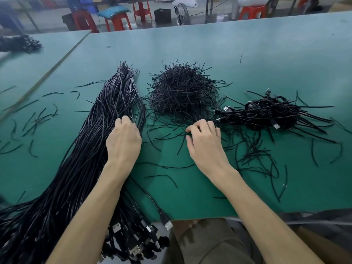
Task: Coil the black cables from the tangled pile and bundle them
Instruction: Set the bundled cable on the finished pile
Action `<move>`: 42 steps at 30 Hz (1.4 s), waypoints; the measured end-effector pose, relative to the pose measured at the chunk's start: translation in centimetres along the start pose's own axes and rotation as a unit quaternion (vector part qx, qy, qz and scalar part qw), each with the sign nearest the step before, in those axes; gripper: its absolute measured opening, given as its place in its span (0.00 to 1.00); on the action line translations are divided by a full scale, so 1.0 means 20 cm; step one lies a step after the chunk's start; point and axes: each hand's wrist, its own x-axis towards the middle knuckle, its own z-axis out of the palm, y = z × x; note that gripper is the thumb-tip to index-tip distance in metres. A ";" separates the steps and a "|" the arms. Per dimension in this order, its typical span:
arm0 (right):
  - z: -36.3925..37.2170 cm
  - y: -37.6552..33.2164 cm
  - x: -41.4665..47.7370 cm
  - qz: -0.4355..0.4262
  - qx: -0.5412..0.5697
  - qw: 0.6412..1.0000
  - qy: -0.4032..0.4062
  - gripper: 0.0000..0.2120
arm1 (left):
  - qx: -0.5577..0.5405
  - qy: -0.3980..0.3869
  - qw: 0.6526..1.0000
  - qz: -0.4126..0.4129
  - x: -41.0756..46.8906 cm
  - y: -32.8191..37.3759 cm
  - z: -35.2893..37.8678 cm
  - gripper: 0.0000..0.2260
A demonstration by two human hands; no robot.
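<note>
While the left hand (123,140) curls its fingers into the long bundle of black cables (80,159) lying beneath it on the green bench (247,54), the right hand (204,143) sits with bent fingers over loose ties (182,144); whether it pinches one I cannot tell. Beyond the right hand rises the tie heap (181,92), and further right lie the coiled cables (266,111).

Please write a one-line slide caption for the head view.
Left hand on the long cable bundle, right hand among loose ties beside the tie pile.
</note>
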 end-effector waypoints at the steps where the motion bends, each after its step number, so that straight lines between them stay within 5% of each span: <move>1: 0.00 0.00 0.00 -0.001 -0.001 1.000 -0.001 0.09 | -0.020 0.017 1.000 0.015 -0.01 0.01 -0.01 0.10; 4: -0.01 -0.01 0.00 -0.007 -0.002 1.000 -0.006 0.15 | -0.075 0.038 0.988 0.131 -0.03 0.06 -0.03 0.09; 10: -0.06 -0.03 0.00 -0.091 0.069 0.993 0.017 0.20 | -0.236 -0.168 0.905 0.311 -0.08 0.13 0.00 0.02; 16: -0.05 -0.02 -0.01 -0.128 0.079 0.986 0.066 0.05 | -0.291 -0.156 0.892 0.310 -0.08 0.11 0.00 0.03; 23: -0.07 -0.02 -0.01 -0.048 0.113 0.979 0.165 0.04 | -0.304 -0.204 0.893 0.262 -0.07 0.10 -0.04 0.20; 25: -0.07 -0.02 -0.01 -0.016 0.123 0.976 0.180 0.04 | -0.364 -0.310 0.843 0.247 -0.06 0.09 -0.07 0.20; 28: -0.08 0.02 0.01 0.076 0.188 0.956 0.212 0.06 | -0.422 -0.492 0.721 0.245 -0.03 0.05 -0.14 0.14; 30: -0.09 0.03 0.01 0.125 0.229 0.941 0.217 0.05 | -0.436 -0.532 0.679 0.256 -0.02 0.03 -0.17 0.11; 37: -0.09 0.02 0.01 0.054 0.199 0.956 0.211 0.04 | -0.515 -0.454 0.694 0.217 -0.03 0.06 -0.12 0.08; 42: -0.08 -0.02 -0.01 -0.044 0.095 0.979 0.177 0.25 | -0.525 -0.402 0.723 0.199 -0.03 0.07 -0.08 0.10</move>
